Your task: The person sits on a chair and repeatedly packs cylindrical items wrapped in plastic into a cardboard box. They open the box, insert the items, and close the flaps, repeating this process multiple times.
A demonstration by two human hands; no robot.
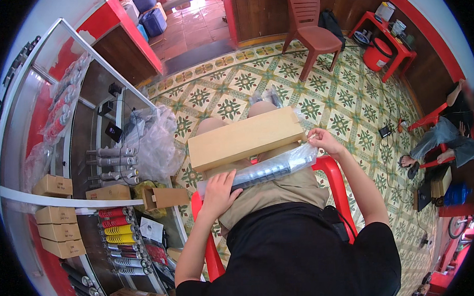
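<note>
A shock absorber (269,169) with a dark coil spring lies across my lap inside a clear plastic bag (307,152). My left hand (221,193) is over its left end, fingers on the far side and thumb on the near side. At the other end, my right hand (324,141) pinches the bag's edge between thumb and fingers. Just beyond the bag, a long tan cardboard box (247,138) rests across my thighs, close to my right fingertips. What supports the shock absorber's underside is hidden.
On the left, a metal-framed shelf (99,202) holds coloured shock absorbers (119,230), small cartons (60,232) and plastic wrap (154,135). A red-brown chair (317,36) and a red table (385,38) stand ahead. Another person's legs (440,139) are at right, near cables on the tiled floor.
</note>
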